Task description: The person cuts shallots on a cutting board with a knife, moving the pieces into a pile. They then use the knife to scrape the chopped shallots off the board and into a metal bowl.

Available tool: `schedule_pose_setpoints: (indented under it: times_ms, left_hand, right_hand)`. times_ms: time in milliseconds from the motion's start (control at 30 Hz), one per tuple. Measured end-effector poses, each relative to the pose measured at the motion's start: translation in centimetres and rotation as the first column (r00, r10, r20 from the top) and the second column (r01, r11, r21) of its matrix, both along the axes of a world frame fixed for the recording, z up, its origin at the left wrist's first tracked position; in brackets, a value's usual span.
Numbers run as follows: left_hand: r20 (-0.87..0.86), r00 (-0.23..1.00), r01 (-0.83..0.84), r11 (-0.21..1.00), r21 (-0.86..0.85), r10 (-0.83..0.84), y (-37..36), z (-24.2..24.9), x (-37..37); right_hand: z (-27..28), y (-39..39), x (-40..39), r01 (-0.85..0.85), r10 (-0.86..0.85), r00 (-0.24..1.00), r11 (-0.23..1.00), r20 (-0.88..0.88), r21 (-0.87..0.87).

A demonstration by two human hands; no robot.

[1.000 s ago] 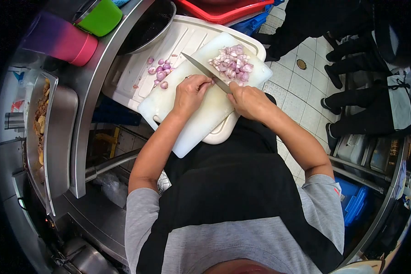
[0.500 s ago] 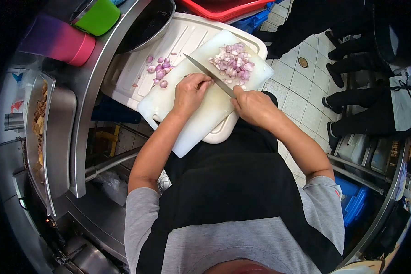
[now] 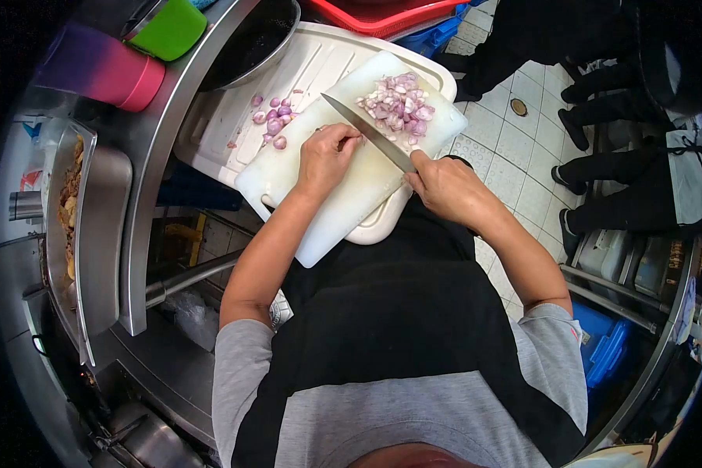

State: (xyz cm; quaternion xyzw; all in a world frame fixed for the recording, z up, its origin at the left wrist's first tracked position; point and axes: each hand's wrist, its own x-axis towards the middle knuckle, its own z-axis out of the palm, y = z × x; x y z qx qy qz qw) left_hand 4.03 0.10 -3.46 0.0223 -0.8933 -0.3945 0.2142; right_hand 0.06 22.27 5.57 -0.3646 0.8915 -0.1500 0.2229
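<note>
My right hand [image 3: 437,183] is wrapped round the handle of a long knife [image 3: 366,131], whose blade points up and left over the white cutting board [image 3: 320,234]. Beside the blade, my left hand [image 3: 327,158] has its fingers pressed together on the board; what they hold is hidden. A pile of cut shallots [image 3: 398,105] lies on the board's upper right part, past the blade. Several whole peeled shallots [image 3: 274,125] sit to the upper left, most of them on the cream plastic lid [image 3: 218,136] under the board.
A dark wok [image 3: 249,47] stands by the steel counter edge [image 3: 138,234] at the left. Green [image 3: 170,31] and pink-purple containers [image 3: 105,70] are above it, near a food tray [image 3: 105,226]. A red basket [image 3: 390,19] is at the top. People in dark trousers [image 3: 624,171] stand at the right.
My right hand and the knife have shifted slightly right and down, with the blade a little farther from my left fingers. My left hand has barely moved.
</note>
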Motion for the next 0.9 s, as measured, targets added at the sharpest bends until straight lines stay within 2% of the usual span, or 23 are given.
schedule_pose_setpoints:
  times_ms: [100, 167, 533, 600, 667, 700, 733, 767, 867, 900]
  left_hand:
    - [-0.022, 1.0, -0.004, 1.0, 0.011, 0.004, 0.0, -0.2, -0.1]
    - [-0.031, 1.0, -0.003, 1.0, -0.009, 0.003, 0.0, -0.1, 0.0]
    - [-0.05, 0.999, 0.011, 1.0, -0.024, -0.012, 0.1, 0.0, -0.1]
    - [-0.019, 0.999, 0.029, 0.996, -0.08, -0.03, -0.1, 0.0, 0.1]
    - [-0.06, 0.997, 0.04, 0.994, -0.1, -0.046, -0.2, 0.1, 0.3]
    - [-0.098, 0.992, 0.071, 0.991, -0.113, -0.083, -0.4, 0.2, 0.4]
    - [-0.054, 0.996, 0.069, 0.993, -0.098, -0.075, -0.5, 1.0, 1.2]
    - [-0.055, 0.996, 0.058, 0.993, -0.103, -0.064, -0.9, 1.3, 1.9]
    - [-0.216, 0.971, -0.163, 0.945, -0.283, 0.102, -3.8, 1.5, 4.0]
    - [-0.219, 0.959, -0.247, 0.912, -0.327, 0.181, -4.7, 2.1, 4.6]
  right_hand:
    - [-0.6, 0.0, 0.0, 0.0, 0.0, 1.0, 1.0, 0.009, -0.003]
    - [-1.0, 0.0, 0.1, 0.001, -0.003, 1.0, 0.997, -0.021, -0.071]
    - [-3.4, -3.1, -0.5, 0.059, -0.06, 0.998, 0.995, -0.017, -0.08]
    - [-4.1, -4.0, -1.6, 0.055, -0.056, 0.998, 0.996, -0.01, -0.071]
    - [-4.7, -4.3, -3.0, 0.017, -0.021, 1.0, 0.99, -0.022, -0.139]
    - [-3.8, -4.4, -3.4, 0.068, -0.064, 0.997, 0.989, 0.032, -0.131]
    - [-3.1, -4.2, -3.7, 0.07, -0.068, 0.998, 0.991, 0.014, -0.116]
    - [-2.5, -3.9, -3.9, 0.075, -0.076, 0.997, 0.992, -0.002, -0.101]
    - [-0.3, -2.3, -2.9, 0.116, -0.122, 0.992, 0.984, -0.036, -0.134]
    - [-0.6, -1.7, -2.4, 0.118, -0.123, 0.992, 0.984, -0.032, -0.133]
